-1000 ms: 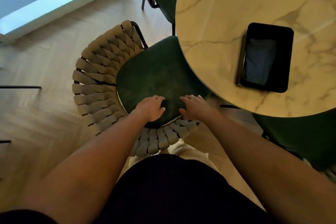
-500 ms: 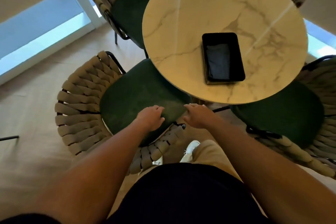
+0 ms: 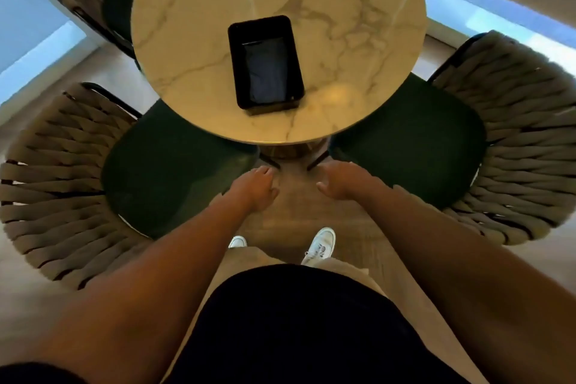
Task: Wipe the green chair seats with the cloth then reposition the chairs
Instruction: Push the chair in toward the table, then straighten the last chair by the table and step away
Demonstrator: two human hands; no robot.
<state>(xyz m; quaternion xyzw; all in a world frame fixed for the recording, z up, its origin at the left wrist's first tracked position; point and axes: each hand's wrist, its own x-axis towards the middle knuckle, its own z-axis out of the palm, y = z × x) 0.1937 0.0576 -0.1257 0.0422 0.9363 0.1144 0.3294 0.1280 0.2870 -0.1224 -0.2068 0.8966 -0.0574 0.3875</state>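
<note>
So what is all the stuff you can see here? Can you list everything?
Table: one, round, cream marble top, middle.
Tray: one, black, rectangular, on the table.
Chairs: three at least, green seats with tan woven backs; near left, near right, far left.
Floor: light wood, under it all.
Shoes: two, white, on the floor.
Left hand: at the near left seat's edge; whether it touches is unclear.
Right hand: in front of the near right seat, holding nothing.
</note>
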